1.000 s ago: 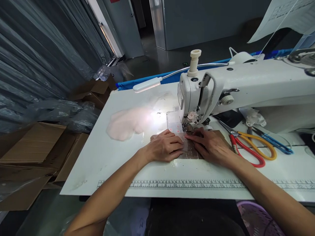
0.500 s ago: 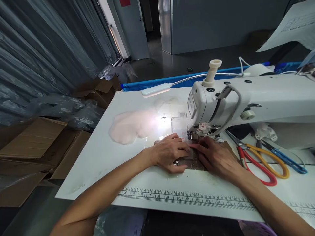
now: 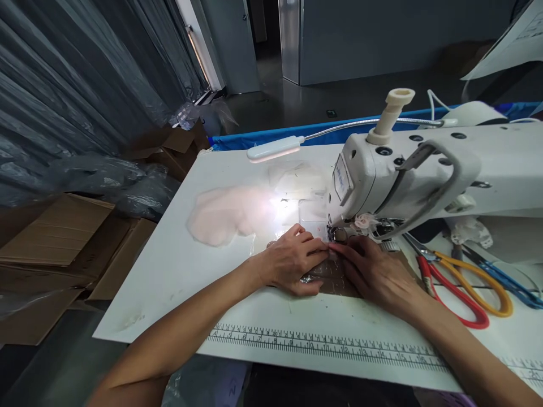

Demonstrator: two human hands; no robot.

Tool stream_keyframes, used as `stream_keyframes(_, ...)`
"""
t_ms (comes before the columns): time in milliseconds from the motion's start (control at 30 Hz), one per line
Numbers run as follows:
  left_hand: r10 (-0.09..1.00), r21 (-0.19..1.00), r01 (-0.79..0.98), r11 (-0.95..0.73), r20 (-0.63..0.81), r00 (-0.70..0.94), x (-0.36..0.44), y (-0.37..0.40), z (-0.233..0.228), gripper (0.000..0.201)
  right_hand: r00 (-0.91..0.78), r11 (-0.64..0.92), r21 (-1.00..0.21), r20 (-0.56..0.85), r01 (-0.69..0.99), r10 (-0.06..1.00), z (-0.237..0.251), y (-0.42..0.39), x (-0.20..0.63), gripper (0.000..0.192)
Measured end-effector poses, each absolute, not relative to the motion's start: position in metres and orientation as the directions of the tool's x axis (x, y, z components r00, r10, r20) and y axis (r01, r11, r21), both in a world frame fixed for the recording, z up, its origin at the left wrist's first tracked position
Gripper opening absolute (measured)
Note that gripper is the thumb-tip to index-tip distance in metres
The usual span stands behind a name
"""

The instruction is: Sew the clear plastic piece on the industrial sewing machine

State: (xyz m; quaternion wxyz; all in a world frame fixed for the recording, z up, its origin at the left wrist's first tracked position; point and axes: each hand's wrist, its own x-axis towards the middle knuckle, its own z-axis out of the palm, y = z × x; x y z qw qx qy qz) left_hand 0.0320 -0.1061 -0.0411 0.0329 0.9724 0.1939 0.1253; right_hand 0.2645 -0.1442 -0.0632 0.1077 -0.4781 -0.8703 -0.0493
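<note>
A thin, sheer brown piece of fabric lies on the white sewing table under both hands, with shiny spots showing between them. My left hand bends its fingers down onto the piece, its thumb nearer the table's front edge. Its fingertips meet those of my right hand, which holds the piece just in front of the presser foot. The right thumb and lower fingers are partly hidden. Above both hands stands the white sewing machine; its needle is too small to make out.
Red-and-yellow-handled scissors and a blue-handled tool lie right of my right hand. Pale pinkish sheer fabric is spread at the left, under a lamp. A printed ruler runs along the front edge. Cardboard boxes stand at left.
The view has shifted slightly, so the machine and scissors appear farther right. My hands stay nearly in place on the brown fabric by the presser foot.
</note>
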Motion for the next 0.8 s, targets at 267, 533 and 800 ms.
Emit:
stream_keyframes(267,0.407,0.101,0.394,-0.914,0.205,0.89,0.0334,-0.1043,-0.0397,0.051,-0.547,0.587,-0.129,0.248,0.8,0.8,-0.0668,-0.1484,0.2696,0.04)
stream_keyframes(533,0.446,0.112,0.432,-0.895,0.195,0.874,0.033,-0.1023,-0.039,0.054,-0.522,0.553,-0.05,0.266,0.832,0.81,-0.0662,-0.147,0.2635,0.041)
stream_keyframes(800,0.488,0.112,0.476,-0.872,0.142,0.861,0.0341,-0.097,-0.0365,0.051,-0.514,0.534,-0.029,0.23,0.845,0.826,-0.0691,-0.1457,0.2613,0.042)
